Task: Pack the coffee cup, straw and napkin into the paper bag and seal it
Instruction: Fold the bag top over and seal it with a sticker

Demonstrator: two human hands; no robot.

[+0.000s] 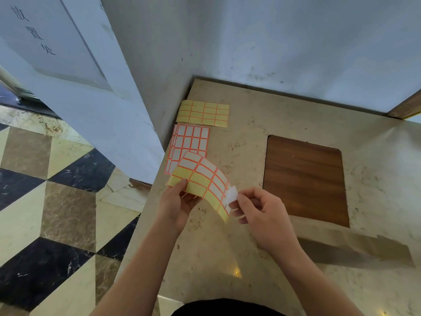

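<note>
The left hand (180,199) grips the near-left corner of a bent label sheet (200,181), thumb on top, fingers curled beneath; the sheet arches upward above the counter (239,137). The right hand (262,215) pinches a white label (231,196) between thumb and forefinger at the sheet's right edge; the label appears partly peeled, though blur at the fingertips makes the amount still attached hard to judge. Part of the sheet shows bare yellow backing; the rest carries white labels with orange borders.

A second sheet (189,142), full of white labels, lies flat on the counter just beyond the held one and is partly covered by it; a third sheet (202,112), all yellow, lies beyond that, close to the wall (273,42).

A flat brown paper bag (364,249) lies on the counter to the right of the right forearm, apart from both hands; a wooden inset (305,176) sits in the counter beyond the bag. A patterned tile floor (45,201) lies to the left of the counter.
</note>
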